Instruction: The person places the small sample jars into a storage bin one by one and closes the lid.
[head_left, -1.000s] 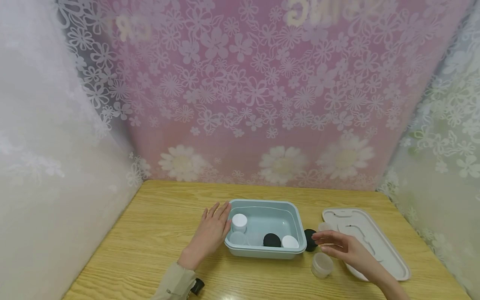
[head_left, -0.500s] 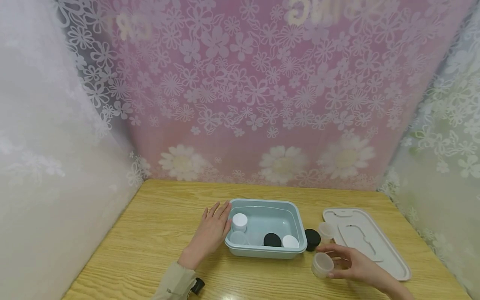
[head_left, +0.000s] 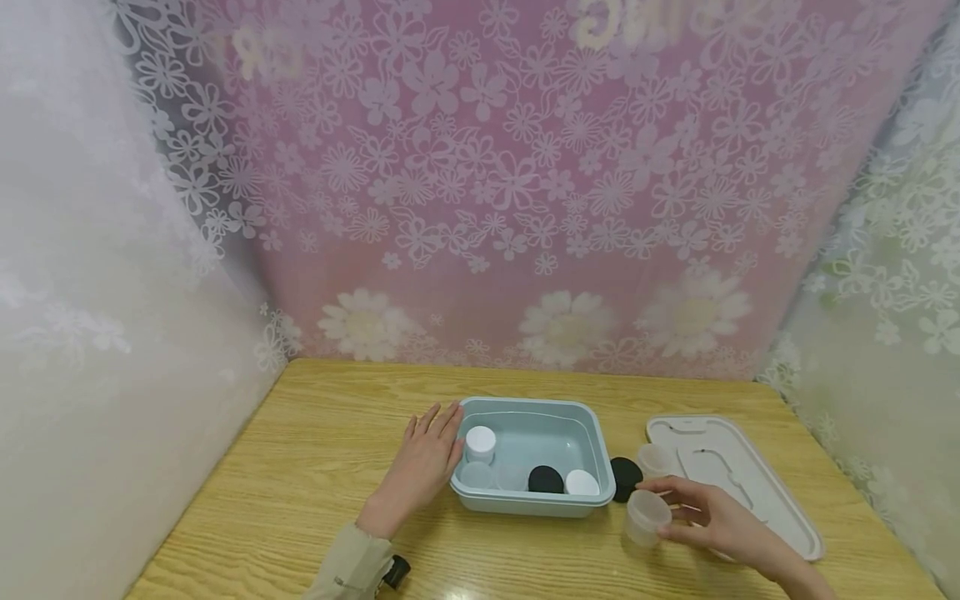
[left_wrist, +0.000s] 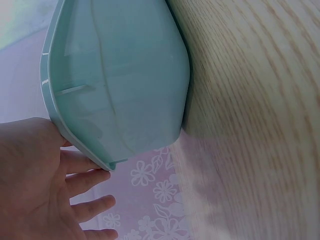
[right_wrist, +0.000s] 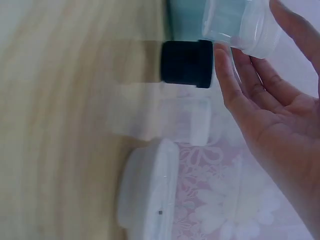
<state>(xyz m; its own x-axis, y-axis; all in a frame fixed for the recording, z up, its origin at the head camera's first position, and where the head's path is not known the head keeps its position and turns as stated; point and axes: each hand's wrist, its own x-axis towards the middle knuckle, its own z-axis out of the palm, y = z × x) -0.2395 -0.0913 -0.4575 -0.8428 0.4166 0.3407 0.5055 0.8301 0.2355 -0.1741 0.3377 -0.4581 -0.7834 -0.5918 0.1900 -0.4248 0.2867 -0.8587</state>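
My right hand (head_left: 716,521) pinches a small translucent jar (head_left: 648,518) by its top, between thumb and fingers. In the right wrist view that clear jar (right_wrist: 235,25) is off the table. My left hand (head_left: 422,467) touches the left rim of a light blue plastic tub (head_left: 528,507), its fingers extended; the left wrist view shows them spread at the tub's corner. Inside the tub stand a white-lidded jar (head_left: 481,443), a clear jar (head_left: 477,476), a black jar (head_left: 545,480) and a second white jar (head_left: 581,482). The front wall partly hides several of them.
Right of the tub stands a black jar (head_left: 626,479), with another translucent jar (head_left: 656,459) just behind it. A pale tub lid (head_left: 787,517) lies farther right on the wooden table (head_left: 337,417). Floral curtains (head_left: 525,208) surround the table.
My right hand came down beside the front translucent jar, took hold of its top, and raised it slightly. My left hand has stayed at the tub's rim.
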